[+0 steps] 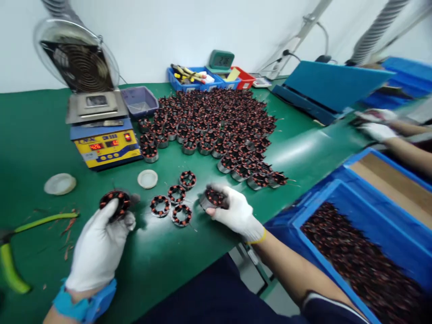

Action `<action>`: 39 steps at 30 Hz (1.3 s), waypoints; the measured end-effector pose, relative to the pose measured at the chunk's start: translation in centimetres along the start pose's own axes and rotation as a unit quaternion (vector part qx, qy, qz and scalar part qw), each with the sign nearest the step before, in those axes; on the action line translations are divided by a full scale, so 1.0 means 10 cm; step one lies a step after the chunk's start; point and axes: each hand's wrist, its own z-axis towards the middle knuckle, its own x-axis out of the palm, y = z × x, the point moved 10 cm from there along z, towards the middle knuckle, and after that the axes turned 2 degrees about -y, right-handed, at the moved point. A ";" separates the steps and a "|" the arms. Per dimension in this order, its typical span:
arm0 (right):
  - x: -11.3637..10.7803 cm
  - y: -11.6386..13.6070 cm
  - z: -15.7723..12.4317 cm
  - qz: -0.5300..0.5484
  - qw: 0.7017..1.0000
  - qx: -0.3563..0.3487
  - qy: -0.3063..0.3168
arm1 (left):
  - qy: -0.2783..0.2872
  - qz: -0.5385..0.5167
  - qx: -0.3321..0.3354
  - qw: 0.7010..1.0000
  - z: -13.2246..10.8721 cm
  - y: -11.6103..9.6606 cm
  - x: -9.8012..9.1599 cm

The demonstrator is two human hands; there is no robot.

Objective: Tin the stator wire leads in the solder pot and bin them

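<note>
My gloved left hand (101,243) is closed around a motor stator (110,198) with copper windings, held above the green bench at the left. My right hand (234,211), also in a white glove, grips another stator (214,198) by its side; both are slightly blurred. Between my hands lie several loose stators (182,215) on the bench. Beyond them spreads a large mass of stators (216,117). To the left of my left hand are green-handled cutters (15,265), with copper wire scraps (69,229) beside them.
A yellow-and-blue soldering unit (108,146) with a fan stands at the back left. Two small white dishes (147,179) sit before it. A blue crate (337,252) of dark parts is at the right. Another person's gloved hands (378,128) are at the far right.
</note>
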 end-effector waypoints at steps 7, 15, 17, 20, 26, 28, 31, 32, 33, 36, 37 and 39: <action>0.06 0.55 -0.09 -0.337 0.906 -0.256 -0.028 | 0.062 0.018 0.012 0.998 -0.09 0.00 0.15; 0.80 1.58 -0.25 -0.234 0.863 -0.428 0.132 | 0.235 0.133 -0.047 0.962 -0.36 0.18 0.41; 1.08 1.65 -0.21 -0.200 0.857 -0.431 0.201 | 0.260 0.134 -0.060 0.954 -0.42 0.19 0.45; 1.16 1.71 -0.14 -0.176 0.855 -0.448 0.193 | 0.230 0.105 0.014 0.967 -0.41 -0.01 0.41; 0.96 1.77 -0.18 -0.207 0.823 -0.515 0.123 | 0.075 0.339 0.316 0.883 -0.53 -0.58 0.27; 0.89 1.80 -0.16 -0.234 0.816 -0.517 0.111 | 0.176 0.398 0.250 0.865 -0.55 -0.43 0.39; 0.74 1.85 -0.12 -0.256 0.815 -0.515 0.067 | 0.397 0.368 0.117 0.833 -0.81 -0.13 0.58; 0.71 1.87 -0.12 -0.256 0.817 -0.514 0.054 | 0.381 0.334 0.130 0.853 -0.82 -0.21 0.56; 0.70 1.88 -0.13 -0.258 0.816 -0.515 0.046 | 0.325 0.302 0.167 0.881 -0.77 -0.33 0.50; 0.76 1.90 -0.22 -0.276 0.802 -0.529 0.039 | 0.121 0.278 0.269 0.914 -0.62 -0.55 0.24; 0.79 1.91 -0.26 -0.284 0.795 -0.535 0.036 | 0.114 0.310 0.276 0.903 -0.60 -0.51 0.27; 0.82 1.92 -0.33 -0.296 0.783 -0.546 0.023 | 0.133 0.378 0.282 0.871 -0.58 -0.39 0.39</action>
